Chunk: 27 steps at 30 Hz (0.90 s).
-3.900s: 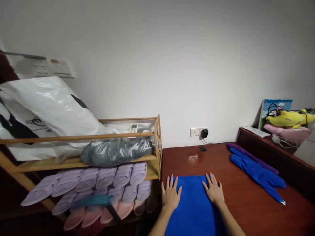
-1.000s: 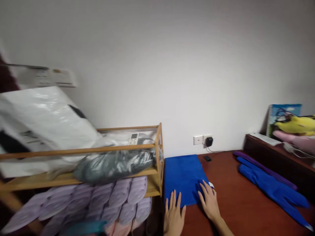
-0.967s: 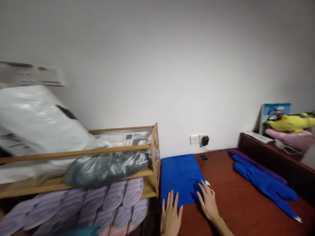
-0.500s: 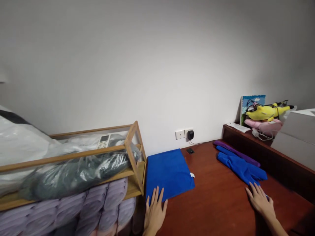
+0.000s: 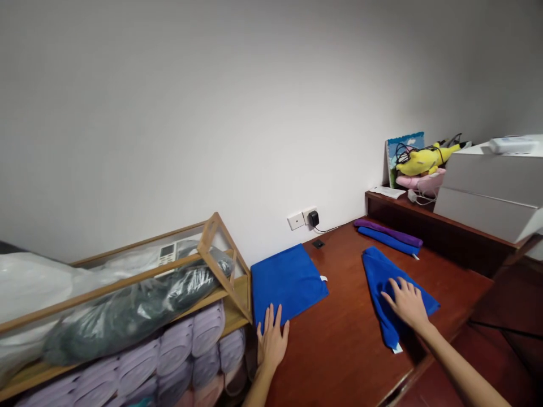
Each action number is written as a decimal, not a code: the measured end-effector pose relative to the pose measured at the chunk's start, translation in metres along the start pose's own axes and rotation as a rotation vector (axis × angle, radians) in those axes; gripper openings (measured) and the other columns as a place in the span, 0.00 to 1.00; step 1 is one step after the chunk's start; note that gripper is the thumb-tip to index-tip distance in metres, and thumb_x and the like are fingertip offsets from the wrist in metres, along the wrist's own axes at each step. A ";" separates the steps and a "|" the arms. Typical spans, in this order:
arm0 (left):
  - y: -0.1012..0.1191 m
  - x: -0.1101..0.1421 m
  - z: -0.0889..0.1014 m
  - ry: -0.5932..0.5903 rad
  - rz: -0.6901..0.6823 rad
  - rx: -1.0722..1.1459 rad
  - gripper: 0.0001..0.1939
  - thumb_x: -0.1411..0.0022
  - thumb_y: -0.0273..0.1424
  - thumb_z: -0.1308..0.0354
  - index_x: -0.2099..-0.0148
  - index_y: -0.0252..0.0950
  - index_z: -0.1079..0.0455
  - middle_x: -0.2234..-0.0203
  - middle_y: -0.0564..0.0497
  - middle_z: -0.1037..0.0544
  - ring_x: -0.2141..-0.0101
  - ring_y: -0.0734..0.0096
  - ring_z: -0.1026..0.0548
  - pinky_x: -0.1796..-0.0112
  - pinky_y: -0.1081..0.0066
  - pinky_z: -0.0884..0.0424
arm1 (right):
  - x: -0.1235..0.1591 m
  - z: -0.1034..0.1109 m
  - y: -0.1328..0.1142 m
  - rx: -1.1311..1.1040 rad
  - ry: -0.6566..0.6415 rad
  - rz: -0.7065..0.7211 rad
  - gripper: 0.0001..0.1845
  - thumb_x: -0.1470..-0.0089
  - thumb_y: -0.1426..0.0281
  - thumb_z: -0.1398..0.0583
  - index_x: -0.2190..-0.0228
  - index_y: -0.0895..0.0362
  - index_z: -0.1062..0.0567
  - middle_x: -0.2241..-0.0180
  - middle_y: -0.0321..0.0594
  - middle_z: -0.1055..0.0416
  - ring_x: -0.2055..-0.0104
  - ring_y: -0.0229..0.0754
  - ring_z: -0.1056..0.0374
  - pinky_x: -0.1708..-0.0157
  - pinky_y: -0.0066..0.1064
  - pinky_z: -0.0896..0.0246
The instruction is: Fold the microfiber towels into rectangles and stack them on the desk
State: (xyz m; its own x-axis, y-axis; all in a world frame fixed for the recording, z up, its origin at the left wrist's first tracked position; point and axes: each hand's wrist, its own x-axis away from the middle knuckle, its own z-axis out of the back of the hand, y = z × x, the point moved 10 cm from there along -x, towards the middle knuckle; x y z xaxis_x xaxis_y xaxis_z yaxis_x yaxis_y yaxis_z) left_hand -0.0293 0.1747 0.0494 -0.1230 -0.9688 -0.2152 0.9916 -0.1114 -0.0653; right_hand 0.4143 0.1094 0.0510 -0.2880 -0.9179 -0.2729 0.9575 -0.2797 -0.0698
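My left hand [image 5: 272, 338] lies with fingers spread at the near edge of a flat, squared blue cloth [image 5: 288, 282], which has a white tag on its right side. My right hand [image 5: 406, 302] rests with fingers apart on a second blue cloth [image 5: 377, 271]. This cloth lies loosely spread on the reddish wooden desk [image 5: 326, 350], a small white tag at its near corner; part of it is hidden under the hand. Behind it, a long folded blue cloth [image 5: 388, 240] and a folded purple cloth [image 5: 386, 230] lie side by side.
At left, a wooden rack [image 5: 216, 249] carries plastic-wrapped items and a remote control [image 5: 167, 254], with a lilac hanging organizer [image 5: 139, 367] below. A black plug [image 5: 313, 218] sits in the wall socket. On the raised shelf are a yellow plush toy [image 5: 426, 161] and white drawers [image 5: 483, 192].
The view has turned somewhat right. The second blue cloth, bunched near the purple one before, now lies nearer and spread out, with my right hand on it. My left hand stays by the flat cloth.
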 end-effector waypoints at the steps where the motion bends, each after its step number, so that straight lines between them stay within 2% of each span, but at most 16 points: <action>1: 0.002 0.002 0.006 0.033 -0.026 0.011 0.26 0.32 0.36 0.63 0.33 0.40 0.56 0.35 0.46 0.53 0.36 0.63 0.54 0.42 0.54 0.50 | 0.001 -0.003 0.007 0.023 0.021 -0.075 0.34 0.43 0.48 0.58 0.45 0.55 0.37 0.42 0.54 0.42 0.41 0.59 0.47 0.48 0.50 0.52; 4: 0.022 0.008 0.020 0.098 -0.180 0.052 0.27 0.32 0.34 0.63 0.33 0.43 0.60 0.34 0.51 0.55 0.36 0.65 0.56 0.41 0.54 0.52 | 0.009 -0.031 0.016 0.054 -0.006 -0.187 0.35 0.44 0.49 0.56 0.41 0.53 0.42 0.36 0.51 0.55 0.35 0.59 0.64 0.43 0.53 0.63; 7: 0.059 0.009 0.022 0.068 -0.301 0.100 0.28 0.33 0.35 0.60 0.33 0.44 0.62 0.34 0.53 0.55 0.36 0.65 0.56 0.41 0.54 0.52 | 0.012 -0.051 0.014 0.052 -0.026 -0.195 0.36 0.45 0.49 0.55 0.40 0.52 0.43 0.35 0.49 0.58 0.34 0.58 0.67 0.41 0.53 0.67; 10: 0.093 0.003 0.014 0.003 -0.248 0.146 0.28 0.33 0.37 0.62 0.33 0.39 0.60 0.35 0.50 0.55 0.36 0.63 0.55 0.41 0.53 0.51 | 0.016 -0.051 0.013 0.041 -0.008 -0.202 0.35 0.45 0.50 0.55 0.41 0.53 0.42 0.35 0.49 0.57 0.34 0.58 0.66 0.41 0.53 0.67; 13: 0.114 0.000 0.001 -0.056 -0.196 0.171 0.28 0.33 0.39 0.64 0.34 0.35 0.55 0.36 0.46 0.52 0.37 0.60 0.53 0.41 0.50 0.51 | 0.026 -0.040 0.008 0.055 0.056 -0.205 0.33 0.44 0.52 0.55 0.41 0.53 0.40 0.36 0.51 0.53 0.34 0.58 0.63 0.42 0.54 0.64; 16: 0.119 0.000 -0.002 -0.032 -0.219 0.193 0.27 0.33 0.38 0.63 0.35 0.35 0.51 0.36 0.47 0.50 0.37 0.60 0.53 0.41 0.50 0.52 | 0.039 -0.034 0.003 0.066 0.142 -0.175 0.30 0.43 0.55 0.56 0.44 0.53 0.36 0.37 0.50 0.49 0.36 0.58 0.56 0.44 0.54 0.59; 20: 0.113 0.015 0.005 -0.006 -0.216 0.264 0.27 0.34 0.32 0.62 0.34 0.37 0.52 0.35 0.50 0.53 0.36 0.64 0.55 0.40 0.52 0.52 | 0.046 -0.029 0.004 0.074 0.213 -0.140 0.27 0.42 0.60 0.57 0.47 0.53 0.31 0.40 0.51 0.43 0.39 0.58 0.50 0.48 0.53 0.52; 23: 0.113 0.044 0.010 -0.064 -0.225 0.339 0.30 0.37 0.31 0.57 0.33 0.38 0.55 0.35 0.51 0.56 0.36 0.64 0.56 0.40 0.53 0.53 | 0.043 -0.013 0.002 0.081 0.209 -0.096 0.24 0.41 0.63 0.57 0.52 0.54 0.28 0.42 0.52 0.41 0.41 0.58 0.47 0.50 0.54 0.51; 27: 0.116 0.091 0.023 -0.108 -0.307 0.472 0.32 0.38 0.30 0.54 0.33 0.41 0.56 0.35 0.52 0.55 0.36 0.66 0.56 0.40 0.56 0.51 | 0.045 0.019 -0.030 0.036 0.187 0.064 0.21 0.41 0.70 0.57 0.60 0.56 0.26 0.49 0.51 0.33 0.48 0.53 0.39 0.51 0.49 0.49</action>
State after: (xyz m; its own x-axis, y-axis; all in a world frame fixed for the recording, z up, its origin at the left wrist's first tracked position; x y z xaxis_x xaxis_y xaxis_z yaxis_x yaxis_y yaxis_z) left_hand 0.0757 0.0688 0.0447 -0.4284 -0.8906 -0.1525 0.8239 -0.4543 0.3388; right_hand 0.3719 0.0711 0.0586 -0.2159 -0.8666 -0.4498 0.9718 -0.2355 -0.0128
